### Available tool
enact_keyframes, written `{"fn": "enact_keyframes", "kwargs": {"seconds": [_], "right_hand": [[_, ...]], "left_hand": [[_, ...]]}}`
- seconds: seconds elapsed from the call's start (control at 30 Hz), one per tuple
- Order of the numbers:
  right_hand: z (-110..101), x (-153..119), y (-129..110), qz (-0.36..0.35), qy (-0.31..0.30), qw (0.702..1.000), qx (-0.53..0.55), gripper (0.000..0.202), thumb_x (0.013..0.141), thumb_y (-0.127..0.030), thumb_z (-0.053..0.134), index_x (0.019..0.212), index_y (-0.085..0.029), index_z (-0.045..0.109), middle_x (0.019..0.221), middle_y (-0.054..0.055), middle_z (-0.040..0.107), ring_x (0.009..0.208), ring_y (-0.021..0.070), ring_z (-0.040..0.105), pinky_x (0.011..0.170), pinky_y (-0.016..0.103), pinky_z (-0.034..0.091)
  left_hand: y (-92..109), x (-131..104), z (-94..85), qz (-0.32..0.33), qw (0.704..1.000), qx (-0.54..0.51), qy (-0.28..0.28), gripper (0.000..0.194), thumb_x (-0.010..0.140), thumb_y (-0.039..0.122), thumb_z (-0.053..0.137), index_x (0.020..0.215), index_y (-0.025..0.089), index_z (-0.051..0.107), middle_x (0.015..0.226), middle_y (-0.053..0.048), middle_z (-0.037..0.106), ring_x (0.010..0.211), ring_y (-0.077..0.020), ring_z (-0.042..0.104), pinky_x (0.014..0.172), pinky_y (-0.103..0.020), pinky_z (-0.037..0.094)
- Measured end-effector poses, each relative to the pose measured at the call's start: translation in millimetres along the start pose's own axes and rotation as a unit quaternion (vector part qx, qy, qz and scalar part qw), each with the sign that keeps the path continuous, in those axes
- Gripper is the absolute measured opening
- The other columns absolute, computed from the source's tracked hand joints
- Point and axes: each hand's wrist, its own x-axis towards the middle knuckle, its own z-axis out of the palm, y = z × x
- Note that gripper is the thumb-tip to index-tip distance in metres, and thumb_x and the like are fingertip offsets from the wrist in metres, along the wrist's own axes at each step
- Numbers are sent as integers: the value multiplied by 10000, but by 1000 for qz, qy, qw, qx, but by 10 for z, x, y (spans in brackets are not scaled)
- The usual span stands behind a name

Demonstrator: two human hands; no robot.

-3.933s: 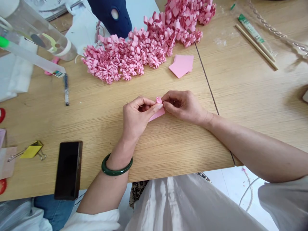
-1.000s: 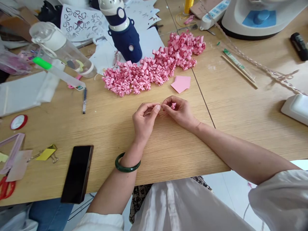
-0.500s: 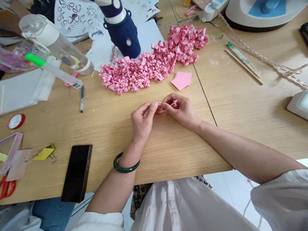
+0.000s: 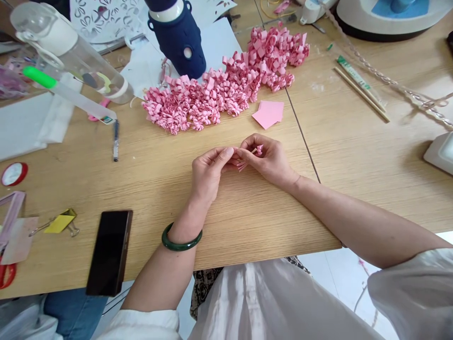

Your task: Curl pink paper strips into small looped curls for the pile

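Observation:
Over the wooden table (image 4: 159, 189), my left hand (image 4: 211, 171) and my right hand (image 4: 267, 159) meet, thumbs and index fingers pinched together. Between them is a small piece of pink paper (image 4: 241, 165) with thin strips hanging below the fingertips. A pink tip (image 4: 259, 150) sticks out within the curl of my right hand; the rest of it is hidden by the fingers. Just beyond the hands lies a small stack of pink paper (image 4: 268, 114). Behind that stretches a long heap of curled pink paper pieces (image 4: 212, 97).
A blue bottle (image 4: 180, 45) stands behind the heap, with a clear bottle (image 4: 85, 61) leaning left. A phone (image 4: 109, 252), a binder clip (image 4: 63, 222) and red scissors (image 4: 7, 275) lie at left. Wooden sticks (image 4: 361, 94) and a white machine (image 4: 382, 19) are at right.
The view has shifted slightly, so table objects sit a little higher. The pink strips below my fingertips now show more clearly, fanned out. Both hands stay pinched together.

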Motion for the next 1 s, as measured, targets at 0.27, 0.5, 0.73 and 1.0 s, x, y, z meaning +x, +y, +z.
{"fn": "enact_keyframes", "kwargs": {"seconds": [0.27, 0.5, 0.73, 1.0], "right_hand": [[-9, -16, -41, 17, -34, 998, 48, 546, 720, -662, 913, 799, -202, 629, 704, 2, 699, 640, 151, 710, 612, 295, 646], [-18, -19, -68, 28, -56, 996, 62, 525, 715, -635, 927, 786, -204, 635, 719, 18, 723, 654, 166, 731, 651, 315, 658], [-24, -13, -55, 24, -63, 996, 66, 491, 752, -616, 911, 814, -203, 653, 718, 9, 733, 658, 157, 716, 669, 316, 654], [-27, -19, -31, -1, -57, 998, 30, 400, 847, -539, 851, 831, -190, 656, 766, 18, 732, 670, 147, 708, 629, 288, 640]], "left_hand": [[32, 43, -75, -41, 997, -42, -55, 388, 652, 519, 988, 830, 212, 832, 768, -25, 774, 707, -151, 711, 722, -313, 641], [54, 51, -97, -45, 996, -31, -67, 410, 602, 553, 1004, 785, 228, 833, 789, -30, 781, 733, -166, 727, 720, -319, 642], [27, 39, -68, -8, 1000, 2, -23, 421, 650, 571, 973, 801, 217, 802, 727, -13, 748, 670, -146, 691, 680, -299, 627], [-26, -12, -33, 112, 990, 80, 40, 323, 791, 514, 912, 842, 209, 817, 797, -17, 794, 684, -133, 713, 702, -256, 619]]}}
